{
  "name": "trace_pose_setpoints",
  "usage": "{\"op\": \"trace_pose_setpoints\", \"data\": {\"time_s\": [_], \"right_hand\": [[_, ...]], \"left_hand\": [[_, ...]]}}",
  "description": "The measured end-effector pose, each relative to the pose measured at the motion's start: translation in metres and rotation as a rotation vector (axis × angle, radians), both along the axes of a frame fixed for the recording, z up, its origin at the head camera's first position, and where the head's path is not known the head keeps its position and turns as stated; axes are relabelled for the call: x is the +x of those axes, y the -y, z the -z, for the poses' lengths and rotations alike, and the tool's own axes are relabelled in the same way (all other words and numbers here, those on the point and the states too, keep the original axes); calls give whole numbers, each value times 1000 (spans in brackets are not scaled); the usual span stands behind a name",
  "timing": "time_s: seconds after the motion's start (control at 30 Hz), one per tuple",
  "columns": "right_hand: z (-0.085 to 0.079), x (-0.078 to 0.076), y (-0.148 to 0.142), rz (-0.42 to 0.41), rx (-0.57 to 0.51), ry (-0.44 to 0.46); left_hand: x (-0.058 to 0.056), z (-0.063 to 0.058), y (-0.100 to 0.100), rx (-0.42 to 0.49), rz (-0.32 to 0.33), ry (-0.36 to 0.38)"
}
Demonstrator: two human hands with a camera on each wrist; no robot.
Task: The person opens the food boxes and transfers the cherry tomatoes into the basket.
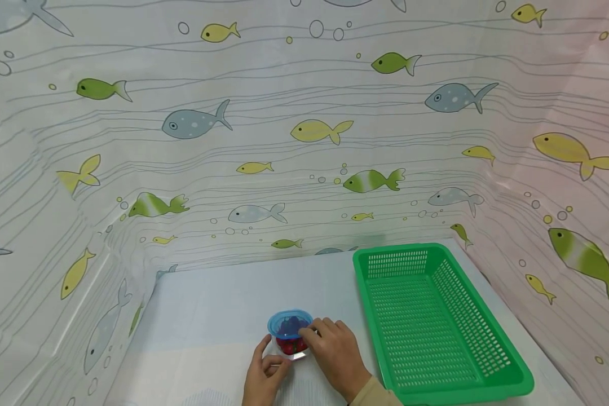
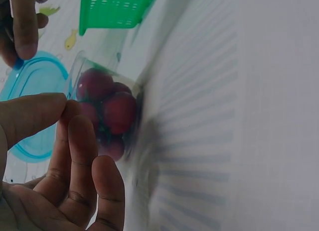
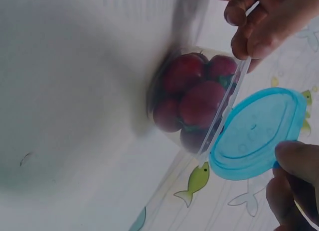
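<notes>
A clear plastic container (image 1: 299,356) stands on the table, filled with several round red fruits (image 3: 202,102) with green bits, like small tomatoes. My left hand (image 1: 265,372) is at its near left side; in the left wrist view thumb and index finger pinch the container's rim, other fingers loosely bent. With thumb and fingers my right hand (image 1: 335,352) pinches the edge of a translucent blue lid (image 3: 256,134). This lid is tilted at the far side of the container's mouth, its lower edge right by the rim, and the mouth is uncovered in the right wrist view.
To the right lies a long green plastic basket (image 1: 367,316) with slotted walls and nothing inside. A white cloth (image 1: 208,316) with pale stripes covers the table. Fish-patterned sheeting (image 1: 284,158) encloses the back and both sides.
</notes>
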State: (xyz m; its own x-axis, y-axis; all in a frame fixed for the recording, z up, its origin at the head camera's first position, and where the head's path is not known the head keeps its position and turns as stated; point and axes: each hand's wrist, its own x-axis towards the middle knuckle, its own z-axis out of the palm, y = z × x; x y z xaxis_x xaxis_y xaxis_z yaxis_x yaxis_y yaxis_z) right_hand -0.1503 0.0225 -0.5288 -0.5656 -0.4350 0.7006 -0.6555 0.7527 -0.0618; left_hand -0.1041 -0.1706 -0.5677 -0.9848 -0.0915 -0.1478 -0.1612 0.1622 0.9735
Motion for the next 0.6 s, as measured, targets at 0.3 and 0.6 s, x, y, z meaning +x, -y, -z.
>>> {"op": "trace_pose_setpoints", "data": {"time_s": [0.3, 0.6], "right_hand": [[-7, -5, 2, 101, -110, -21], [-19, -17, 0, 140, -331, 72]], "left_hand": [[-2, -1, -1, -12, -5, 11], [-2, 0, -2, -29, -23, 42]]}}
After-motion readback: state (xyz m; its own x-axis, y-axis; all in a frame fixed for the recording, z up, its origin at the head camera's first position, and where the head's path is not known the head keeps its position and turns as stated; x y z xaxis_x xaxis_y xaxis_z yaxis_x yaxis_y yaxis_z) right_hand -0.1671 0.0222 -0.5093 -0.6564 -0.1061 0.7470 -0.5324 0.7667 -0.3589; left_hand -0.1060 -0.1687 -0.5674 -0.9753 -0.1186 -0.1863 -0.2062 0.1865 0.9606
